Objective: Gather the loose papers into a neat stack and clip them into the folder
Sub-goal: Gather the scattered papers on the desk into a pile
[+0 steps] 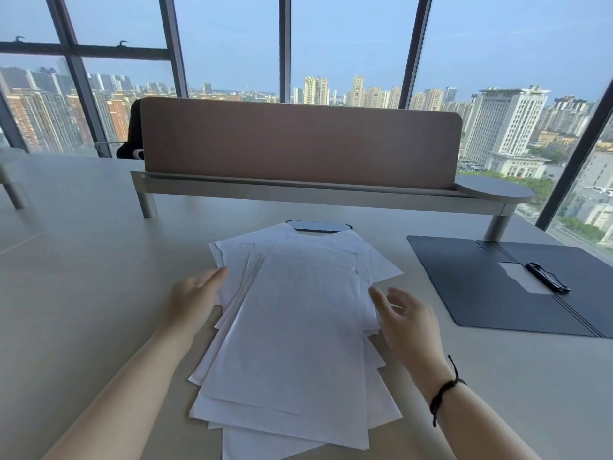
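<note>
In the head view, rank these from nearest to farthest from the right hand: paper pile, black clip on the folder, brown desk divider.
From the right hand:
1. Paper pile, just left of the hand, at its fingertips.
2. Black clip, to the right, on the open folder.
3. Brown desk divider, at the desk's back.

A high-rise office is showing here: a desk [83, 260] with a divider panel [298, 144] is facing tall windows [348, 38] overlooking city towers [504, 117].

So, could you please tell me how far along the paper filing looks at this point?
Done: the folder lies open on the desk, its clip showing. In hand: the left hand and right hand flank the papers, which are heaped but fanned askew. Left: squaring the stack, moving it to the folder and clipping it in.
</note>
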{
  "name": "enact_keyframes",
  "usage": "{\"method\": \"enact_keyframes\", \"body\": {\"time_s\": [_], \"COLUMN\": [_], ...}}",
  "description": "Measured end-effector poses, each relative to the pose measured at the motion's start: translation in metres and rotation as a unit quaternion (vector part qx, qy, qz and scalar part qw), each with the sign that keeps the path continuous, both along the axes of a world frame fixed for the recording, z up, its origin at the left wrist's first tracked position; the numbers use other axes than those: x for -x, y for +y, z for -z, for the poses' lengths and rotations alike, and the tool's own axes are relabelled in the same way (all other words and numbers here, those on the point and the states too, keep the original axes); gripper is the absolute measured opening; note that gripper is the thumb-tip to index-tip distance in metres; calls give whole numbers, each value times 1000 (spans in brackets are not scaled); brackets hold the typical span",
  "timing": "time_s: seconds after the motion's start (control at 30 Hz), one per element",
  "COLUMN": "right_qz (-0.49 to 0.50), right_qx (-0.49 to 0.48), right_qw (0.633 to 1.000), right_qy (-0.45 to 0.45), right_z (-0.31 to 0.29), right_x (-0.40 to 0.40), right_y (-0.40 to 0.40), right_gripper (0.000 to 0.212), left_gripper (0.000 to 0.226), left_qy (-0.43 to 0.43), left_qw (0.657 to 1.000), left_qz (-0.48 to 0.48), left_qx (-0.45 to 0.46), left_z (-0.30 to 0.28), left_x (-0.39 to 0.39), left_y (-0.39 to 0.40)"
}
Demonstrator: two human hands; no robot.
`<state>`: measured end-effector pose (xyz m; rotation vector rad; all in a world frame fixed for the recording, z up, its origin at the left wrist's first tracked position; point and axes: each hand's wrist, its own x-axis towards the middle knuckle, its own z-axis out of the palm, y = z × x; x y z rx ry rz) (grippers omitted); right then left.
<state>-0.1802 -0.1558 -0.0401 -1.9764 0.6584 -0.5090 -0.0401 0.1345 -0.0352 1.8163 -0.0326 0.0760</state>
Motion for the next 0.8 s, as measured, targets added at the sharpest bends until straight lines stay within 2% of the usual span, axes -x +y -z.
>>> {"method": "enact_keyframes", "body": {"time_s": [0.07, 0.1, 0.17, 0.2, 0.27, 0.33, 0.47, 0.57, 0.63, 0.7, 0.73, 0.8], "right_qz": [12, 20, 28, 21, 4, 5, -13, -88, -119, -146, -156, -162], "right_qx": [-177, -251, -363, -402, -458, -483, -492, -464, -376, -244, -200, -181], "right_qw": [983, 966, 930, 914, 888, 875, 869, 881, 919, 958, 965, 968], "right_qy": [-54, -60, -48, -40, -32, -39, -43, -15, 8, 46, 59, 62], "right_z": [-6, -10, -18, -21, -25, -22, -16, -17, -16, -13, -12, -12], "right_x": [-9, -13, -21, -25, -31, -33, -29, -22, -17, -14, -13, -12], "right_y": [-3, -5, -6, -6, -6, -7, -6, 5, 13, 18, 19, 21], "right_gripper": [80, 74, 61, 56, 62, 71, 68, 42, 23, 17, 17, 17], "left_gripper": [22, 28, 58, 71, 93, 97, 73, 45, 28, 17, 12, 12], "left_qy": [55, 90, 165, 188, 221, 236, 258, 252, 235, 195, 161, 98], "left_qw": [992, 986, 971, 964, 953, 950, 945, 945, 948, 958, 964, 969], "left_qz": [-35, -22, 30, 54, 88, 103, 78, 152, 189, 209, 213, 209], "left_qx": [105, 137, 170, 181, 187, 179, 185, 140, 104, 32, -19, -87], "left_z": [-9, -13, -17, -20, -27, -31, -30, -29, -25, -21, -20, -18], "left_x": [-2, -2, -3, -3, -2, -2, -4, 6, 13, 18, 21, 25], "left_y": [-4, -6, -7, -8, -10, -12, -17, -27, -33, -36, -37, -39]}}
